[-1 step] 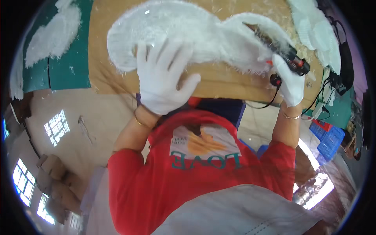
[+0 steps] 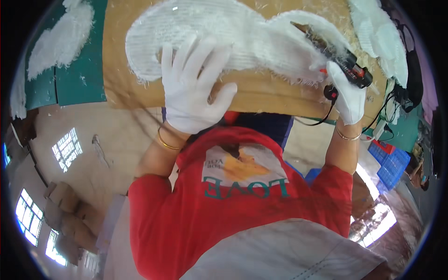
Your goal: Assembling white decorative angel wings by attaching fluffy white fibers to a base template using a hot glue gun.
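A white, fluffy, ribbed fabric piece [image 2: 233, 35] with a rounded outline and a narrowed middle lies across a brown board [image 2: 261, 95]. My left hand [image 2: 193, 91], in a white glove, rests on its left half near the front edge, with fingers spread flat. My right hand [image 2: 347, 95], also gloved, is wrapped round a black corded hand tool [image 2: 347, 63] with a pointed brownish tip. That tip points up and left over the right part of the fabric. Loose white fibres cling around the tool; its exact kind is hard to make out.
More white fluffy pieces lie at the left [image 2: 63, 39] and right [image 2: 380, 39] on a green table [image 2: 81, 86]. Black cables [image 2: 385, 109] run along the right side near a blue crate [image 2: 394, 168]. Brown sacks or boxes [image 2: 65, 210] are stacked at the lower left.
The view has shifted slightly. Both hands and the tool keep nearly the same places over the fabric, and the ribs on its surface show a little more sharply.
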`<state>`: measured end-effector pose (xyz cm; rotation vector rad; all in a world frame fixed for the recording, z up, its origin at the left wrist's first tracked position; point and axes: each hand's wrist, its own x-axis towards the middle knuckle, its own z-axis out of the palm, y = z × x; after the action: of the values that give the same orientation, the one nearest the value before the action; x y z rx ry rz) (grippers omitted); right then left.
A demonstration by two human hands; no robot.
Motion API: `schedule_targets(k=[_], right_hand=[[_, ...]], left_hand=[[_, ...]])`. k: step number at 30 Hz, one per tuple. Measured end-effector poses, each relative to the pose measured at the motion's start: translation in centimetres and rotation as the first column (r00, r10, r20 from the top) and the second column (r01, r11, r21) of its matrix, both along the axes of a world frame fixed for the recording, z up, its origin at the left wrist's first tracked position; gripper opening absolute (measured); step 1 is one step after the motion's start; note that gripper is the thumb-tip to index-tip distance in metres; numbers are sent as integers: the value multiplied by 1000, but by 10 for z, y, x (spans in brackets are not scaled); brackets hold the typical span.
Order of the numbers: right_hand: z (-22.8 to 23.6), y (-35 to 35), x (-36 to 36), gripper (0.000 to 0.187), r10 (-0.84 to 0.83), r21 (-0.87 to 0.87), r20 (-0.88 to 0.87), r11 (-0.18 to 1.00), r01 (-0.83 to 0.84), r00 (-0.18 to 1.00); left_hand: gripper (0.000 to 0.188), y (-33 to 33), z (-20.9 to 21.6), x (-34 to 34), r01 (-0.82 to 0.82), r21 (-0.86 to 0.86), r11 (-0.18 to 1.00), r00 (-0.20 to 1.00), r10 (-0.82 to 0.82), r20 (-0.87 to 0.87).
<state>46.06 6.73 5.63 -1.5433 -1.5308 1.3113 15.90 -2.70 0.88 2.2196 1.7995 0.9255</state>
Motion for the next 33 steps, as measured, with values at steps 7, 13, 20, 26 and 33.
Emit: schedule_targets(k=[7,13,20,26,33], right_hand=[[15,6,-4,25,-26,-30,241,999,35,970],[13,2,-23,30,23,-54,246,998,-10,969],[23,6,-36,31,87,-154,360,987,-33,929],[13,10,-34,30,85,-234,334,972,-4,939],[8,10,-32,27,110,-278,352,961,-8,929]], left_hand=[[61,15,12,11,190,-151,970,966,-212,-147],[68,13,14,20,139,-258,956,971,-183,-155],[68,15,17,20,145,-261,955,978,-178,-109],[67,15,16,18,144,-297,944,977,-184,-112],[68,16,15,19,136,-307,942,977,-179,-116]])
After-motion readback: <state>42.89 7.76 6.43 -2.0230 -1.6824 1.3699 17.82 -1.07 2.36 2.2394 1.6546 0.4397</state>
